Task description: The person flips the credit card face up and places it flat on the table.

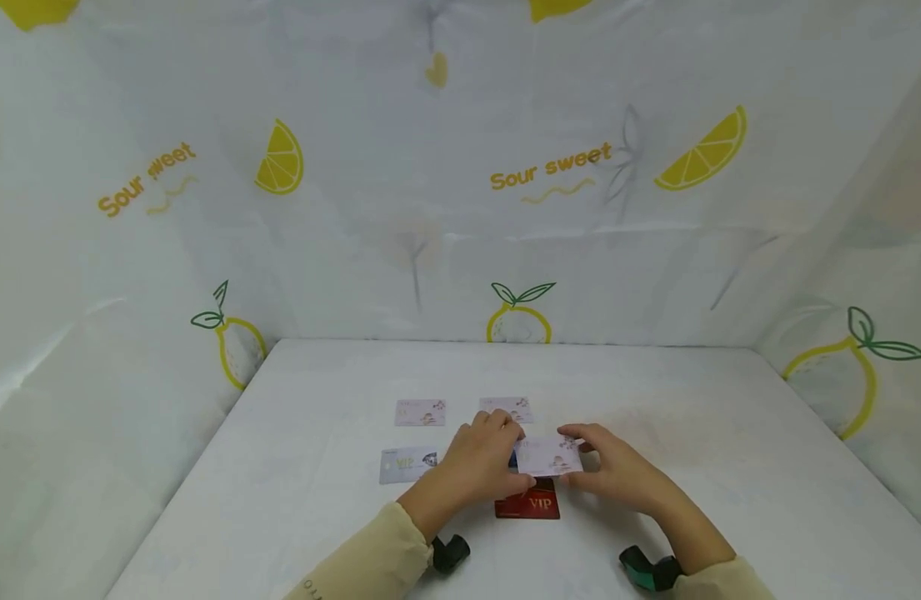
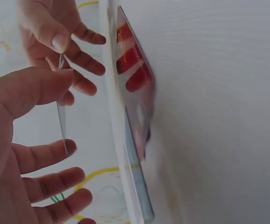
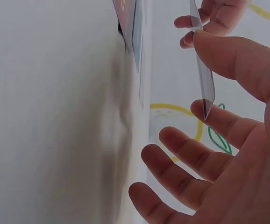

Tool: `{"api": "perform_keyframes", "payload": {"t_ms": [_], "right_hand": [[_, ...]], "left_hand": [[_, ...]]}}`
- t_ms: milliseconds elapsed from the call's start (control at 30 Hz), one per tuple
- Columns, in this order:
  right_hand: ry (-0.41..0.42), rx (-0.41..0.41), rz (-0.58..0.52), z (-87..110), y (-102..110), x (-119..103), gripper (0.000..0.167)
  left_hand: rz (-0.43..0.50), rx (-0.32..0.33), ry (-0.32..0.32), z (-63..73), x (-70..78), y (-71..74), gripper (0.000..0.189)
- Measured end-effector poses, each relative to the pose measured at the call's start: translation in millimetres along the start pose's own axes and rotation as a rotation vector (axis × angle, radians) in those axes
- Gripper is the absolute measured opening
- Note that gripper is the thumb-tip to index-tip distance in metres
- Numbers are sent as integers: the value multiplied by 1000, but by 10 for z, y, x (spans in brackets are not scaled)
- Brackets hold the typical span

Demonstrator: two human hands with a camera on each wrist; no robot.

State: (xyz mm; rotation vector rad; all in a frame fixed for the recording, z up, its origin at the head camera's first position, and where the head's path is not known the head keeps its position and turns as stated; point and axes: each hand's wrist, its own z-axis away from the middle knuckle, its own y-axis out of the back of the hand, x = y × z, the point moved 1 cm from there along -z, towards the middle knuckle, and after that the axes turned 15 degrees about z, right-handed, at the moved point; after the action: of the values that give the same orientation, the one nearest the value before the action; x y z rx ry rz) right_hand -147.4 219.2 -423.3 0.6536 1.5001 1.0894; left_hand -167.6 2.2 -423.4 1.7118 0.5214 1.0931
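A pale pink-white card (image 1: 548,456) with a small floral print is held raised above the table between both hands. My left hand (image 1: 481,454) pinches its left side between thumb and index finger. At the opposite side, the thumb and index finger of my right hand (image 1: 618,471) pinch it, the other fingers spread in the right wrist view. Edge-on, the card (image 2: 61,114) looks thin in the left wrist view. Beneath the hands lies a red VIP card (image 1: 531,504), its upper part covered. A sliver of a blue card (image 1: 513,460) shows beside the held card.
Further left on the white table (image 1: 302,467) lies a silver VIP card (image 1: 407,465). Behind it are two more pale cards, one at the left (image 1: 420,412) and one partly behind the left hand (image 1: 516,407). A lemon-printed sheet (image 1: 392,200) walls the back and sides.
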Motion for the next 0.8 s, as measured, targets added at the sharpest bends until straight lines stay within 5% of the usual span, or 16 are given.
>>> {"api": "perform_keyframes", "payload": {"t_ms": [400,800], "right_hand": [[-35,29,31,24,57,328,65],[-135,4,106,-19,7,424,67]], "left_hand": [[-60,-79,66,-368,292,-156,54],[-47,-127,132,-447,314,-280,54]]}}
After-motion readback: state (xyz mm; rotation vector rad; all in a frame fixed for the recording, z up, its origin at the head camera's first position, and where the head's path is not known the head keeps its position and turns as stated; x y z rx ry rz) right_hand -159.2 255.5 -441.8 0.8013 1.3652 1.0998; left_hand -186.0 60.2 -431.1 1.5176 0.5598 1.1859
